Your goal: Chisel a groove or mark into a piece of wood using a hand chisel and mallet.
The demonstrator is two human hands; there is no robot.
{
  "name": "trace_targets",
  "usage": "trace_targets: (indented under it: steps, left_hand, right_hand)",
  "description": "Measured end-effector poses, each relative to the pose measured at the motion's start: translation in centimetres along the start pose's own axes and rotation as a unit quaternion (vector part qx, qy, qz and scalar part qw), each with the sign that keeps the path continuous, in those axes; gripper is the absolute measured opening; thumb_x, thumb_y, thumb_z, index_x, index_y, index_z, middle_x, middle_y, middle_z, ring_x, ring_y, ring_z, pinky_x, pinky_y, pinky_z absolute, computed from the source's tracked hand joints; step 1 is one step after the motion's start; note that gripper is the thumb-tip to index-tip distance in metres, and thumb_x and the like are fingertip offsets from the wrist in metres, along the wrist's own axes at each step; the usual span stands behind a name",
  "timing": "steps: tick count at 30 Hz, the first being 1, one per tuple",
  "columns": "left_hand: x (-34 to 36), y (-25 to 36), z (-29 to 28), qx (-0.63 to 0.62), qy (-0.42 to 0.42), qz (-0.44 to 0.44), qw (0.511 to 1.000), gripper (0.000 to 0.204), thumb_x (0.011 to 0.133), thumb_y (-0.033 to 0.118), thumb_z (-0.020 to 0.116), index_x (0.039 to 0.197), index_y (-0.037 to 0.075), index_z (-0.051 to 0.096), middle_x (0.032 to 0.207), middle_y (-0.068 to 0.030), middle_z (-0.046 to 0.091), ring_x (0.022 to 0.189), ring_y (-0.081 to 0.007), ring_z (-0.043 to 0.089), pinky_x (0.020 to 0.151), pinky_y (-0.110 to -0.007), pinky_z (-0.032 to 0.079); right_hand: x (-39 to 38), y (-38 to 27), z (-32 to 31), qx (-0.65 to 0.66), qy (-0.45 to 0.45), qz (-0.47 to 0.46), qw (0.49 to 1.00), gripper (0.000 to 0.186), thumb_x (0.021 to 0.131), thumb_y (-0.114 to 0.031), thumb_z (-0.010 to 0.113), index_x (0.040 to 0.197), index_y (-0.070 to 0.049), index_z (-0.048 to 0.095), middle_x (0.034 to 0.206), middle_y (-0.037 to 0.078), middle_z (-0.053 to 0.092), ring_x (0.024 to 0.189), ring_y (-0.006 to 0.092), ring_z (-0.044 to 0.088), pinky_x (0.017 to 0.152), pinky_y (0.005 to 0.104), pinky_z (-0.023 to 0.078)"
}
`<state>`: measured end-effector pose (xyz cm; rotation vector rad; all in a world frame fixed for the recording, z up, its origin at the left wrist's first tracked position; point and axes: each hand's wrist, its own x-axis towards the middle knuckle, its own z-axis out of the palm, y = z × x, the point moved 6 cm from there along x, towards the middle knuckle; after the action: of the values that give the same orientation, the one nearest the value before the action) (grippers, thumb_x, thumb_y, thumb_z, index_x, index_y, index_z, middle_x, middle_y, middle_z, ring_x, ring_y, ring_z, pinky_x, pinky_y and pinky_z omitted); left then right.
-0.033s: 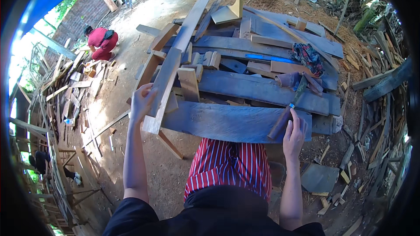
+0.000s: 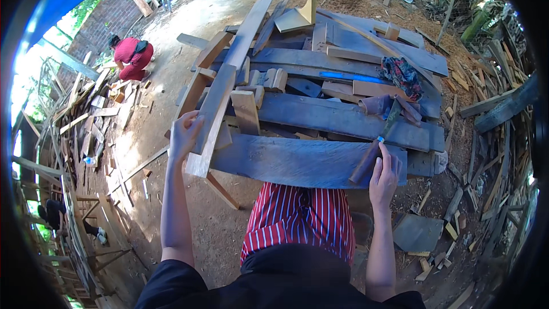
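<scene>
My left hand (image 2: 186,136) has its fingers closed at the left edge of a short brown board (image 2: 216,107). That board lies along a longer, paler plank (image 2: 248,26), which slants across the left of a plank-topped workbench (image 2: 303,160). My right hand (image 2: 385,174) rests at the bench's near right edge, fingers stretched out, index fingertip by a small blue band on a slim tool (image 2: 364,165). The tool has a brown handle and a dark greenish upper part. Its kind is unclear. Beyond it lie curled brown sheets (image 2: 377,105), perhaps sandpaper, and a patterned cloth (image 2: 402,77).
An angled wooden piece (image 2: 298,18) stands at the bench's far side, near several offcuts (image 2: 277,79) and a blue strip (image 2: 349,75). Scrap wood (image 2: 497,171) heaps up on the right and left. A person in red (image 2: 132,56) bends over at the far left; another (image 2: 56,214) is lower left.
</scene>
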<state>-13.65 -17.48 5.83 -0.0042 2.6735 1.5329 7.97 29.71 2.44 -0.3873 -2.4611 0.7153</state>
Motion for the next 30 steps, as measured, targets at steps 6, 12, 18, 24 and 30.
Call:
trace_targets:
  steps: [6,12,18,24,30]
  left_hand:
    - [1.3,-0.1,-0.8,0.179,0.086,0.078,0.977,0.035,0.097,0.028,0.059,0.115,-0.001,0.067,0.089,-0.0106,0.073,0.077,-0.0138,0.066,0.071,-0.03,0.051]
    - [1.0,0.0,-1.5,0.274,0.149,0.112,0.944,0.031,0.096,0.029,0.058,0.118,0.01,0.069,0.09,-0.0136,0.069,0.076,-0.0248,0.066,0.074,-0.036,0.051]
    - [1.8,9.2,2.1,0.362,0.136,0.256,0.886,0.037,0.092,0.016,0.062,0.129,0.015,0.062,0.098,-0.0095,0.058,0.092,-0.0239,0.059,0.08,-0.037,0.048]
    - [11.1,16.7,12.3,0.224,-0.049,0.349,0.909,0.049,0.092,0.016,0.063,0.138,0.01,0.049,0.107,-0.0115,0.058,0.094,-0.0214,0.059,0.082,-0.033,0.049]
    - [27.5,19.0,26.6,-0.239,-0.167,-0.015,0.956,0.074,0.093,0.026,0.065,0.15,0.005,0.024,0.132,-0.0155,0.046,0.109,-0.0226,0.053,0.085,-0.034,0.05]
  right_hand:
    - [0.4,0.0,0.6,-0.066,0.04,0.016,0.997,0.032,0.1,-0.016,0.047,0.129,-0.01,0.058,0.095,0.011,0.058,0.091,0.0311,0.055,0.08,0.0426,0.045]
    - [0.7,-0.5,0.8,-0.088,0.049,0.022,0.995,0.032,0.099,-0.019,0.048,0.128,-0.011,0.059,0.094,0.011,0.058,0.089,0.0314,0.056,0.076,0.0435,0.047]
    - [0.9,-0.5,0.6,-0.083,0.045,0.016,0.995,0.034,0.097,-0.016,0.048,0.128,-0.006,0.059,0.094,0.013,0.06,0.087,0.0328,0.056,0.076,0.0434,0.047]
    - [0.7,0.2,0.9,-0.1,0.058,0.007,0.993,0.034,0.1,-0.019,0.043,0.125,-0.004,0.06,0.092,0.015,0.06,0.083,0.035,0.055,0.073,0.0444,0.045]
    - [0.8,0.6,0.6,-0.09,0.043,0.01,0.995,0.036,0.096,-0.019,0.047,0.126,-0.005,0.06,0.091,0.012,0.059,0.082,0.0325,0.056,0.076,0.0442,0.046]
